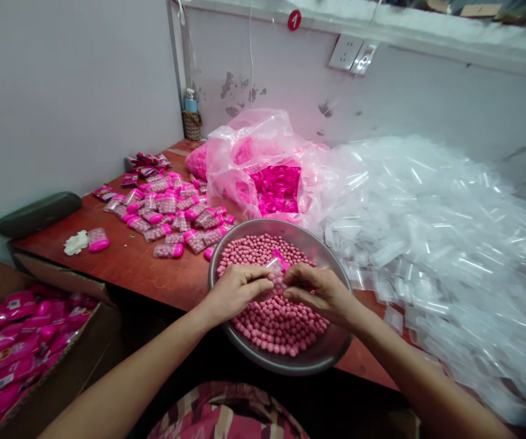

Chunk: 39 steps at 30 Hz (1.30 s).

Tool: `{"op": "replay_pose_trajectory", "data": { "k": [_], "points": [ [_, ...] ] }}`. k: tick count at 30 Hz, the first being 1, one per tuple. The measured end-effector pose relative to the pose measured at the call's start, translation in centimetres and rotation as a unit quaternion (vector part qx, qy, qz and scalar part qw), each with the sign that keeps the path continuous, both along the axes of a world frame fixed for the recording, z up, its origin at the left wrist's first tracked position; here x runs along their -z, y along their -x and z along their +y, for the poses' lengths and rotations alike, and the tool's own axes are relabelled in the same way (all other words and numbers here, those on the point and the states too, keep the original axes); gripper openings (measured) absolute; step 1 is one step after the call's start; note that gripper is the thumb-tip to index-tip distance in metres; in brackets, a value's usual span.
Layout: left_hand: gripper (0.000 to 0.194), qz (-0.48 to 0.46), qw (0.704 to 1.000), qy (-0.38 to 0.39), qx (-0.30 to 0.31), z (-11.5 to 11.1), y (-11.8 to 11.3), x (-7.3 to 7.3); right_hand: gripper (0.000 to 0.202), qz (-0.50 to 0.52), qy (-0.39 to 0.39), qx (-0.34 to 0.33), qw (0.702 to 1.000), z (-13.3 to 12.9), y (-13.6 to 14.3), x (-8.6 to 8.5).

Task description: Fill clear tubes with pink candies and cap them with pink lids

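Over a metal bowl [285, 364] of pink balls [267, 332], both my hands meet at a small clear plastic container [274, 279]. Several pink balls show through its wall, and a bright pink cap [281, 259] is at its upper end. My left hand [235, 292] is closed on the container's left side. The thumb and fingers of my right hand [320, 292] pinch together at its right side, just below the cap. Their tips partly hide where they touch the container.
Filled containers [166, 207] with pink caps lie left of the bowl. Behind it is a plastic bag [226, 152] of pink caps. Clear empty containers [428, 231] pile up at right. A cardboard box [89, 347] of pink packs stands lower left. A dark case [38, 214] lies at the table's left edge.
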State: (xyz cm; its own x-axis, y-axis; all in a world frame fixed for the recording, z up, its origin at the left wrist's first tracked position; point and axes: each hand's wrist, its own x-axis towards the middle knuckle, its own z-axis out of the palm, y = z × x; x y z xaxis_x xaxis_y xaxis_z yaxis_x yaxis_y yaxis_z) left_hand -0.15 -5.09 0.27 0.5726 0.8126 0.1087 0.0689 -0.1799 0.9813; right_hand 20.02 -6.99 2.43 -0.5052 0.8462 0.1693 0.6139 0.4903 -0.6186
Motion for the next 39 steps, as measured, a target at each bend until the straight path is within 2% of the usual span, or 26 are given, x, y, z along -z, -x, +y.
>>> {"op": "replay_pose_trajectory", "data": {
  "k": [5,12,15,18,21,24,27,29,31,34,37,39],
  "points": [
    [0.022,0.013,1.0,-0.024,-0.005,-0.2,0.0,0.1,0.016,0.0,0.016,-0.042,0.999,0.1,0.2,0.0],
    [0.021,0.036,0.997,-0.061,-0.009,-0.5,0.1,0.1,0.011,-0.123,-0.038,-0.09,0.988,0.4,0.3,-0.1],
    [0.021,0.052,0.997,-0.056,0.003,-0.7,-0.1,0.2,0.005,-0.143,-0.019,-0.094,0.985,0.4,0.1,-0.1],
    [0.022,0.044,0.998,-0.04,0.014,-0.6,-0.2,0.6,0.01,-0.111,0.013,-0.078,0.991,0.3,-0.4,0.0],
    [0.022,0.016,1.0,-0.004,0.001,-0.2,-0.2,0.9,0.014,-0.101,0.017,-0.042,0.994,0.2,-1.1,0.0],
    [0.021,-0.052,0.996,0.075,-0.002,0.1,-0.2,0.9,0.017,-0.105,0.002,-0.011,0.994,0.3,-1.7,-0.5],
    [0.028,-0.133,0.973,0.19,0.004,0.2,-0.1,0.7,0.015,-0.085,-0.018,0.032,0.996,0.6,-2.1,-1.2],
    [0.032,-0.175,0.959,0.22,-0.03,0.2,-0.1,0.5,0.012,-0.086,-0.027,0.059,0.994,1.0,-2.3,-1.4],
    [0.031,-0.182,0.962,0.192,-0.062,0.1,-0.1,0.5,0.012,-0.123,-0.025,0.068,0.99,1.5,-2.2,-1.2],
    [0.027,-0.14,0.98,0.126,-0.071,0.2,-0.2,0.7,0.014,-0.211,-0.019,0.038,0.977,2.1,-1.5,-0.2],
    [0.027,-0.14,0.981,0.105,-0.088,0.2,-0.2,1.0,0.015,-0.281,-0.02,-0.001,0.959,2.4,-0.3,0.7],
    [0.028,-0.142,0.981,0.102,-0.078,0.2,-0.2,1.1,0.014,-0.302,-0.017,-0.001,0.953,2.5,0.3,0.9]
  ]
}}
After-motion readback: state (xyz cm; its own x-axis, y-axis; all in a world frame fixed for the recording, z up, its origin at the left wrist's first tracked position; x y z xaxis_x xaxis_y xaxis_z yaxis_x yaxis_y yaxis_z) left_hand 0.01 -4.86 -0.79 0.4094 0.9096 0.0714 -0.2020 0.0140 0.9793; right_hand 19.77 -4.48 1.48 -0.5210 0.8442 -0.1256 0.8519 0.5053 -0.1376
